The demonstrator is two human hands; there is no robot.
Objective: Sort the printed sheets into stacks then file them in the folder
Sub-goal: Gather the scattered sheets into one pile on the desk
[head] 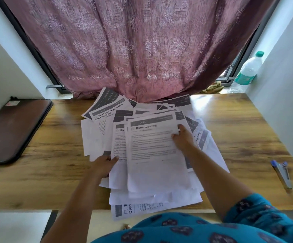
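Note:
A loose heap of printed sheets [107,120] covers the middle of the wooden table [247,123]. On top lies a sheet headed "Mirror Cleaning" [152,155]. My right hand [182,139] pinches that sheet at its right edge, thumb on the paper. My left hand [105,165] grips the left edge of the sheets beneath it, thumb on top. A sheet headed "Bed Linen Organization and Placement" [105,111] lies at the back left of the heap. A dark brown folder [14,127] lies shut at the table's left end.
A stapler [282,174] lies near the table's right front edge. A plastic water bottle [245,72] stands on the sill at the back right. A purple curtain [138,50] hangs behind the heap. One sheet [137,209] overhangs the front edge.

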